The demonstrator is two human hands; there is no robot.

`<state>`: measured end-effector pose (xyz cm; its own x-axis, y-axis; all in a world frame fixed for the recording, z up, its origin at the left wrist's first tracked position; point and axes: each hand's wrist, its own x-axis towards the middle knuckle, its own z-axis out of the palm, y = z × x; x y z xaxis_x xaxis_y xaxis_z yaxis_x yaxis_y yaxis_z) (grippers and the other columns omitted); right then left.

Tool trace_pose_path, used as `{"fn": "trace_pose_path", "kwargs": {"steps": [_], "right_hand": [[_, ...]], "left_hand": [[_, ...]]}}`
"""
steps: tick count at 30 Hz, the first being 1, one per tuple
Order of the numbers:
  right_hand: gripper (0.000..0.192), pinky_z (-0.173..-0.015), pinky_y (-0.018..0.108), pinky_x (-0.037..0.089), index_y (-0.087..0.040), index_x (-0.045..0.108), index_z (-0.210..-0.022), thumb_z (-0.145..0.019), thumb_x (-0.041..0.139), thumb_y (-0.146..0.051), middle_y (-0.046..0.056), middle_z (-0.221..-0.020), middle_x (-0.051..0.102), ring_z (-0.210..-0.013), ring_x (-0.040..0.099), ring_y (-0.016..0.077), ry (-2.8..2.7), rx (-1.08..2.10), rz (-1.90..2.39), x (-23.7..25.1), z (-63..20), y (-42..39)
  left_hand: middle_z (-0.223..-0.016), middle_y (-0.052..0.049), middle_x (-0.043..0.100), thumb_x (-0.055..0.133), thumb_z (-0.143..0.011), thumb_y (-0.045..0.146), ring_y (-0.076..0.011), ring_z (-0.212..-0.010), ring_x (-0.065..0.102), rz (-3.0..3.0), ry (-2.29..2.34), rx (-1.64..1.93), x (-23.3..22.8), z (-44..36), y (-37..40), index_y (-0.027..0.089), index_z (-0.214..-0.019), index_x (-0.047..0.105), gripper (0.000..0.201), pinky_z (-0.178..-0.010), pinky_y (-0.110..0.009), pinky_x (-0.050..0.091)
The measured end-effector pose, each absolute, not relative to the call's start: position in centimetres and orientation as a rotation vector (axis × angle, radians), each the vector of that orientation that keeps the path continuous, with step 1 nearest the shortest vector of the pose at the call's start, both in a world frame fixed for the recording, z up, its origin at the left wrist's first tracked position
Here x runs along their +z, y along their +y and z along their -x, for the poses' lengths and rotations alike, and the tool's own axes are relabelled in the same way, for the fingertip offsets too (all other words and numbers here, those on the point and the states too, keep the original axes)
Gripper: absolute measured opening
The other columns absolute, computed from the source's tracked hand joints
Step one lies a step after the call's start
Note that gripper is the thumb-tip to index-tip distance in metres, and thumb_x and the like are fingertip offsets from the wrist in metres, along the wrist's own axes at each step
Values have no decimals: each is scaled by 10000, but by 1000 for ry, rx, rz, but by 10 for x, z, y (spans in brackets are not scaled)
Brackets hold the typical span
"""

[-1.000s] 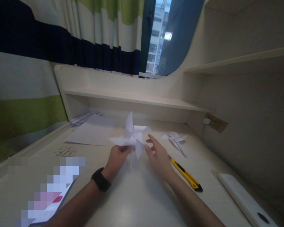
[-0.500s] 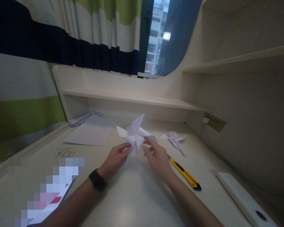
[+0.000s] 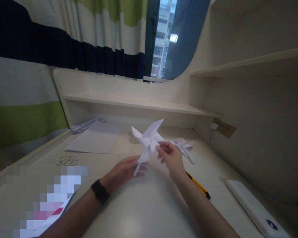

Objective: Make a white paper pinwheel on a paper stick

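A white paper pinwheel (image 3: 148,142) with curled blades is raised above the desk in front of me. My right hand (image 3: 173,160) pinches it by a blade near the centre, thumb and index finger closed on the paper. Its rolled-paper stick (image 3: 137,169) slants down to the left. Beside and behind that stick, my left hand (image 3: 123,172) has its fingers stretched out and apart; whether it touches the stick is hard to tell. A dark watch (image 3: 100,191) is on the left wrist. Right of my right hand lies a second paper pinwheel (image 3: 183,146) with its stick.
A yellow utility knife (image 3: 200,187) lies partly behind my right forearm. White paper sheets (image 3: 94,138) and a small pile of pale bits (image 3: 66,160) are at the left. A long white device (image 3: 254,208) lies at the right, below a wall socket (image 3: 223,128).
The pinwheel has moved right and tilted, now in my right hand. My left hand has let go of it and opened its fingers. My right hand has shifted slightly right.
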<state>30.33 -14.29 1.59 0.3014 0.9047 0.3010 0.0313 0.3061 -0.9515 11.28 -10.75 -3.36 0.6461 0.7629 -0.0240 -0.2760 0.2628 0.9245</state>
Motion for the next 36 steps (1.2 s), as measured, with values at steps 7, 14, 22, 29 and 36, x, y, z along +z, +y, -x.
{"fn": "trace_pose_path", "kwargs": {"steps": [7, 14, 22, 29, 36], "right_hand": [[377, -344, 170, 354, -152, 606, -928, -711, 696, -447, 16, -722, 655, -458, 539, 93, -1047, 698, 1082, 17, -310, -140], [433, -545, 236, 495, -156, 509, -1282, -887, 477, -330, 59, -927, 673, -639, 621, 134, -1394, 411, 1258, 6, -273, -160], [343, -584, 232, 469, -157, 615, -1163, -909, 421, -281, 24, -709, 688, -619, 636, 152, -1560, 290, 1342, 25, -262, -184], [260, -553, 241, 396, -186, 705, -813, -863, 529, -370, 26, -600, 678, -561, 624, 172, -1575, 29, 1602, 21, -284, -168], [417, -432, 200, 344, -182, 549, -497, -878, 486, -340, -24, -411, 534, -399, 514, 112, -1395, 489, 1462, 18, -253, -160]], "left_hand": [[-1121, -152, 660, 669, -795, 401, -172, -777, 642, -1444, 566, 679, -41, -112, -107, 168, -1186, 611, 458, -627, -267, 477], [-910, -113, 705, 591, -837, 446, -151, -628, 624, -1600, 632, 850, -43, -128, -110, 126, -1162, 596, 456, -541, -244, 434], [-792, -71, 691, 595, -833, 483, -147, -599, 613, -1545, 628, 950, -53, -130, -110, 148, -970, 545, 365, -531, -245, 432], [-828, -93, 701, 597, -830, 469, -148, -565, 620, -1584, 647, 958, -51, -133, -112, 155, -942, 538, 339, -503, -250, 417], [-557, -13, 602, 559, -832, 538, -129, -468, 521, -1637, 677, 966, -53, -138, -115, 130, -970, 588, 432, -470, -241, 370]]}}
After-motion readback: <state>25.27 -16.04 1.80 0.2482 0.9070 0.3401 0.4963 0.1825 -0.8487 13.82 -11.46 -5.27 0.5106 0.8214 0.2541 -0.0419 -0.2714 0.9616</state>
